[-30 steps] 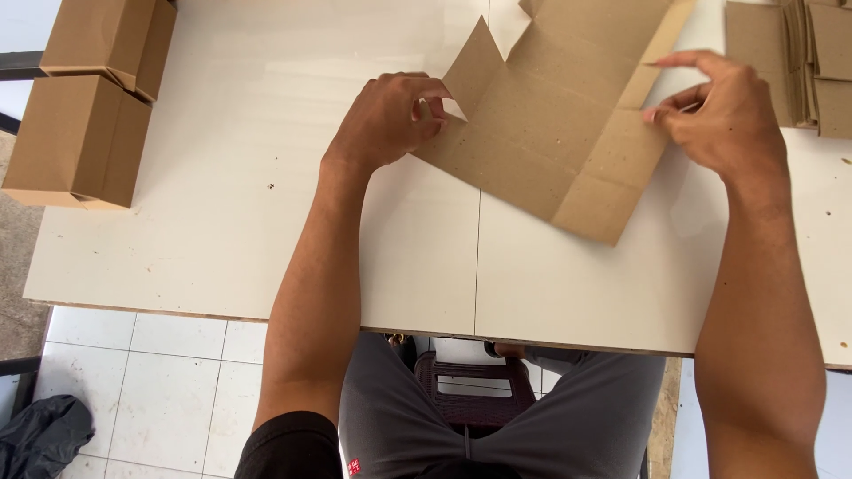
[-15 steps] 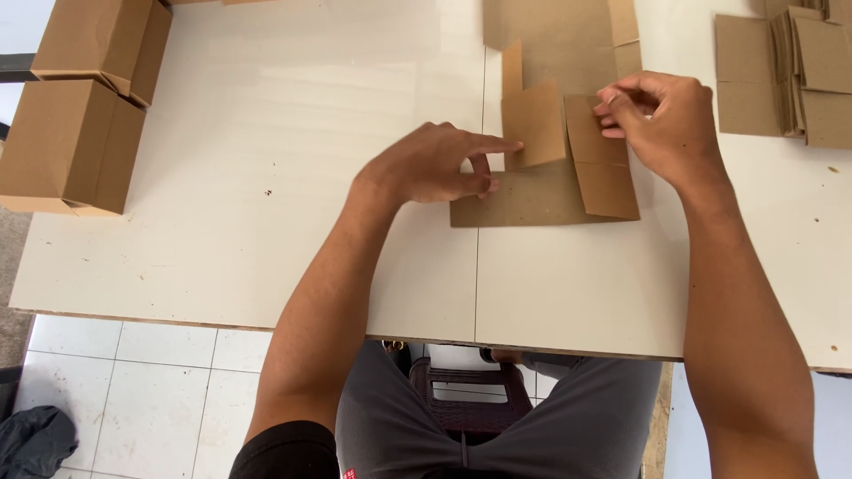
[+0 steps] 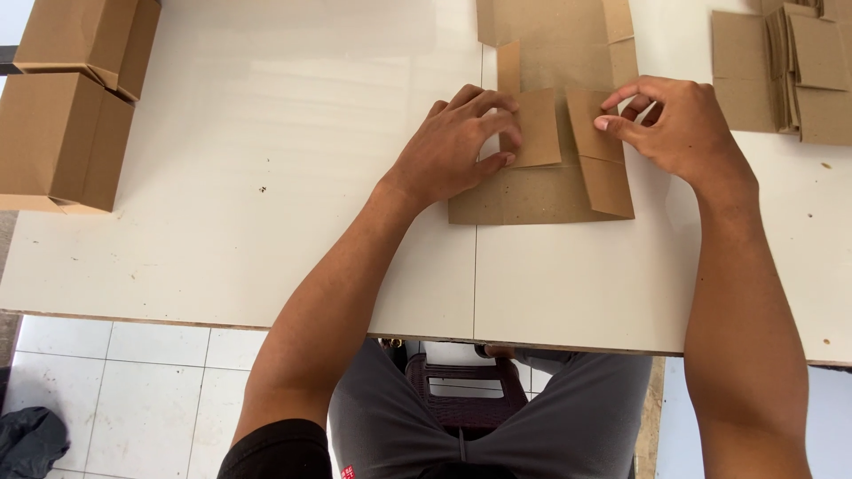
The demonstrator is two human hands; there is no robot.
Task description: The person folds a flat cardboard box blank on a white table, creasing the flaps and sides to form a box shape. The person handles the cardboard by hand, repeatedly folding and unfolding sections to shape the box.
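A flat brown cardboard box blank (image 3: 550,191) lies on the white table (image 3: 266,177), a little right of centre. My left hand (image 3: 453,146) presses the blank's left flap, folded inward over the middle panel. On the other side, my right hand (image 3: 679,129) pinches the top edge of the right flap, which is also folded inward. Both flaps lie almost flat. The far end of the blank runs out of view at the top.
Two assembled cardboard boxes (image 3: 71,106) stand at the table's left edge. A stack of flat cardboard blanks (image 3: 790,75) lies at the far right. Below the table's near edge I see my grey trousers, a dark stool (image 3: 461,395) and white floor tiles.
The blank was tilted and held up a second ago. It now lies square and flat on the table, and both hands have folded its side flaps inward.
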